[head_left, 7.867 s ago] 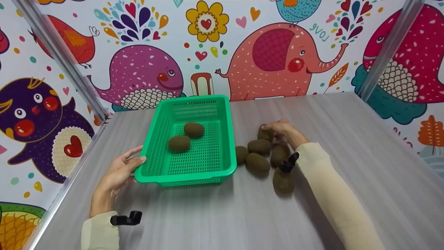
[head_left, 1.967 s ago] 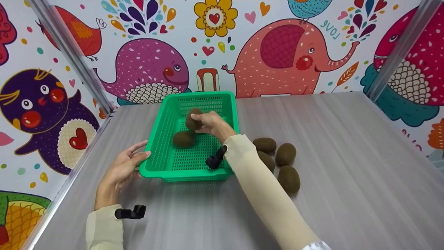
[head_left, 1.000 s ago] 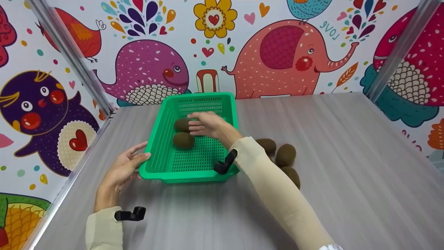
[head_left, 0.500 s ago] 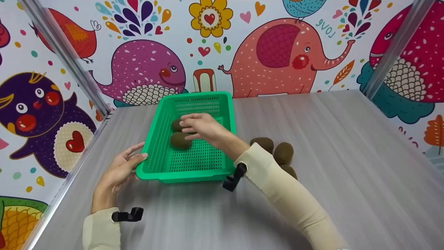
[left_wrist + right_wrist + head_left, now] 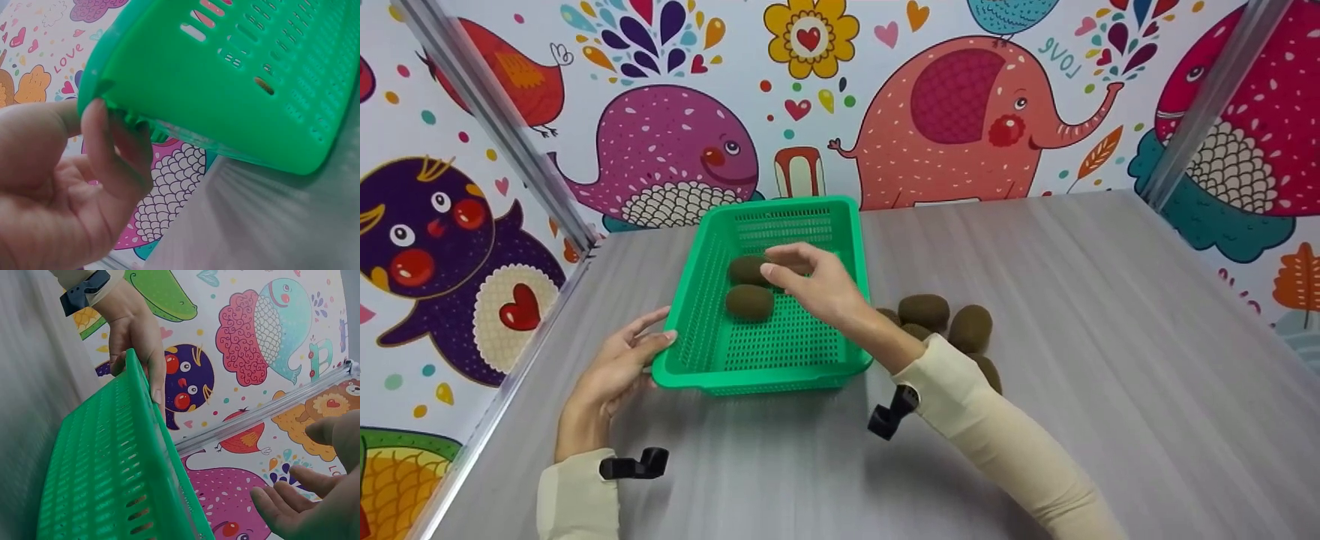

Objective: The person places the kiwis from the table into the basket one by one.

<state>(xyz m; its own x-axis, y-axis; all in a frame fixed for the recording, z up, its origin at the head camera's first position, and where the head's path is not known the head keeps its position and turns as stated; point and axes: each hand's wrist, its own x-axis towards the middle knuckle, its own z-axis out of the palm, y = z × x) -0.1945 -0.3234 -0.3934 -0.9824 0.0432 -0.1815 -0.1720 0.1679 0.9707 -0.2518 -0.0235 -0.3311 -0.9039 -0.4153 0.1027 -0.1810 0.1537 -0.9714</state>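
Note:
A green plastic basket (image 5: 780,379) stands on the table, its slotted side filling much of the left wrist view. My left hand (image 5: 615,367) grips its near left corner, the thumb over the rim and the other fingers below. Inside lie brown kiwis: one kiwi (image 5: 749,303) in front, another kiwi (image 5: 748,271) behind it, and a third mostly hidden by my right hand. That right hand (image 5: 825,289) hovers over the basket with loosely bent fingers spread apart. It holds nothing; the right wrist view shows its fingers (image 5: 281,498) free beside the rim.
To the right of the basket several more kiwis (image 5: 924,311) lie grouped on the grey table (image 5: 1072,315), some partly covered by the right forearm. Patterned walls (image 5: 810,112) with metal posts (image 5: 495,120) border the table at the back and sides.
My right hand took a kiwi from the group, carried it into the basket and let go of it. Since then it has loosened and drawn slightly back. The left hand stays on the rim.

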